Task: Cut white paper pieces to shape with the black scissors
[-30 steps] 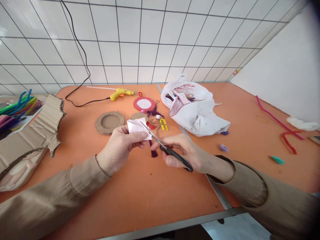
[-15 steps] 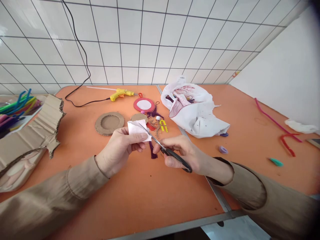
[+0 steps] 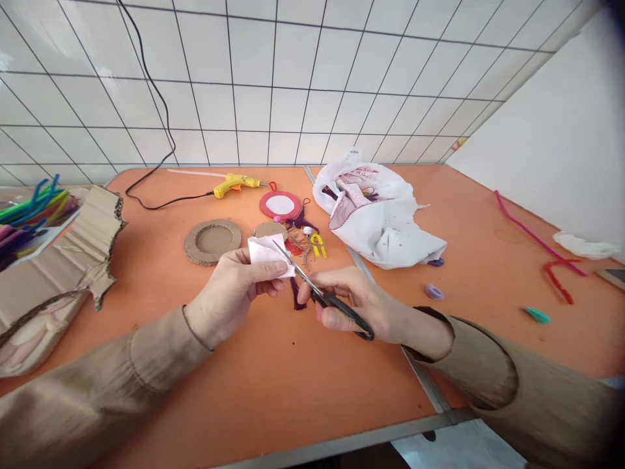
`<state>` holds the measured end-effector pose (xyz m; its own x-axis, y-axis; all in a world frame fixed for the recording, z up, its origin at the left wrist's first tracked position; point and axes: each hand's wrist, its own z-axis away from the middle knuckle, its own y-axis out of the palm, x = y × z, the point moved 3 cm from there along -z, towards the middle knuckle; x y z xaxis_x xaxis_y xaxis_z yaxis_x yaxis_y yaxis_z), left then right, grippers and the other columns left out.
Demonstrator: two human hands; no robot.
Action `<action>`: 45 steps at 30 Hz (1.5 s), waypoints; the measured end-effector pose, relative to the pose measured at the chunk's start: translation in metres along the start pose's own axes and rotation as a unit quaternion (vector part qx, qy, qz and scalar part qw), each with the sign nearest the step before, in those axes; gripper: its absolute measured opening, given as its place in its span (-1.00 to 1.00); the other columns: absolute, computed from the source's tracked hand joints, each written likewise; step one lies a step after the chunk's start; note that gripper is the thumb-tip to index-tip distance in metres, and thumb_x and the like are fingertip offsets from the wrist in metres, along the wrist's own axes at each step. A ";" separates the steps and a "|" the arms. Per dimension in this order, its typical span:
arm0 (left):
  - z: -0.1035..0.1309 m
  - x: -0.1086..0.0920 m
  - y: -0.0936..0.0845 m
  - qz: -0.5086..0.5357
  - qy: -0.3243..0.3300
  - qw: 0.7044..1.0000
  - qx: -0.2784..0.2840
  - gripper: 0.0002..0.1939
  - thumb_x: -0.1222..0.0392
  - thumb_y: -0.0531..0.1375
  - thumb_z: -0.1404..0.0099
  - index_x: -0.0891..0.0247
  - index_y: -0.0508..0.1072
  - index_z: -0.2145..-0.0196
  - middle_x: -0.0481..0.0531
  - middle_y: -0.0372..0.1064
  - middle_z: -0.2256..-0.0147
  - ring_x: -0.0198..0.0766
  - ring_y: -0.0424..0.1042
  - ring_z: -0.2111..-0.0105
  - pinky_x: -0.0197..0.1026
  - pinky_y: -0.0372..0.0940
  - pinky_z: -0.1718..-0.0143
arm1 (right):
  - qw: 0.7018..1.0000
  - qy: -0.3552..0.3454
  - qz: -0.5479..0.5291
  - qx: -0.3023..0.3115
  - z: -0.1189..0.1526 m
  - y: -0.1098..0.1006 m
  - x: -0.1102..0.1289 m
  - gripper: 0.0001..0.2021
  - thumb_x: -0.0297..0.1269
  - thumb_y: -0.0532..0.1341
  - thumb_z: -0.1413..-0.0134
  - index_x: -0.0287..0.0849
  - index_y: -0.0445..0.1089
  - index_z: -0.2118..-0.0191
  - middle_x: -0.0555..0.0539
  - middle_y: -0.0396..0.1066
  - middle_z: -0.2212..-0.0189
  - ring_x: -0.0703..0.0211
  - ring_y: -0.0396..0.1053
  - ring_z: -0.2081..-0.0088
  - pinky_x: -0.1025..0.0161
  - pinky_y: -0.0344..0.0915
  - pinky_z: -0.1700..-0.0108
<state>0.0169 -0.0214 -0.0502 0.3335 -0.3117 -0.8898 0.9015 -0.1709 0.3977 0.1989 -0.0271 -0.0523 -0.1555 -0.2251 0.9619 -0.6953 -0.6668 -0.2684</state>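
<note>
Between thumb and fingers, my left hand pinches a small pale pink piece of cloth or paper; I cannot tell which. My right hand is closed around the black handles of a pair of scissors. The slim metal blades reach up and left across the piece's right edge, close to my left thumb. Just behind the piece lie a cardboard disc, a purple tassel and a yellow U-shaped bit. A cardboard ring lies beyond my left hand.
A yellow glue gun with a black cord lies at the back, near a red-rimmed round piece. A white plastic bag stands right of centre. Torn cardboard covers the left side. Pipe cleaners lie far right.
The view has shifted very slightly. Both hands hold nearly the same position, with the scissors still at the pale piece's edge.
</note>
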 end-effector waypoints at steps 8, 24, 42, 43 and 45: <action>-0.001 -0.001 0.000 0.001 -0.005 1.000 -0.006 -0.85 0.30 0.42 0.02 0.35 0.52 0.57 0.01 0.44 0.56 -0.42 0.35 0.58 -0.39 0.26 0.55 | 0.999 0.031 0.012 -0.024 0.002 0.002 -0.005 -0.41 0.28 0.28 0.01 -0.28 0.41 0.30 0.03 0.25 0.53 0.33 0.12 0.50 0.33 0.09 0.45; 0.001 0.001 0.001 -0.034 -0.011 0.999 0.018 -0.86 0.28 0.41 -0.01 0.33 0.52 0.57 0.01 0.44 0.56 -0.39 0.35 0.56 -0.35 0.25 0.51 | 1.000 0.017 -0.005 -0.003 0.002 0.005 -0.005 -0.49 0.20 0.29 -0.04 -0.25 0.36 0.30 0.07 0.21 0.53 0.34 0.13 0.50 0.34 0.08 0.45; 0.000 0.003 0.000 -0.029 -0.009 0.999 0.045 -0.86 0.26 0.41 -0.06 0.32 0.53 0.56 0.01 0.47 0.53 -0.40 0.36 0.53 -0.35 0.24 0.47 | 1.000 0.017 -0.008 0.012 0.002 0.005 -0.004 -0.52 0.18 0.28 -0.09 -0.23 0.32 0.30 0.07 0.19 0.51 0.36 0.10 0.51 0.36 0.10 0.46; 0.000 0.003 0.000 -0.026 -0.007 0.999 0.047 -0.85 0.26 0.41 -0.06 0.32 0.53 0.56 0.01 0.47 0.53 -0.40 0.36 0.53 -0.35 0.25 0.47 | 1.000 0.021 -0.006 0.009 0.002 0.005 -0.004 -0.51 0.18 0.27 -0.09 -0.24 0.32 0.30 0.07 0.19 0.51 0.36 0.09 0.51 0.36 0.09 0.46; 0.000 0.003 0.001 -0.023 -0.007 0.999 0.047 -0.84 0.25 0.41 -0.05 0.32 0.53 0.56 0.01 0.46 0.53 -0.39 0.35 0.53 -0.34 0.25 0.48 | 1.000 0.020 -0.005 0.006 0.001 0.004 -0.004 -0.50 0.20 0.27 -0.08 -0.24 0.33 0.29 0.06 0.20 0.51 0.36 0.10 0.50 0.35 0.10 0.46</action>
<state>0.0185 -0.0220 -0.0523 0.2869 -0.3143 -0.9049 0.8855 -0.2733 0.3757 0.1975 -0.0300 -0.0575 -0.1768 -0.1897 0.9658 -0.6879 -0.6780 -0.2591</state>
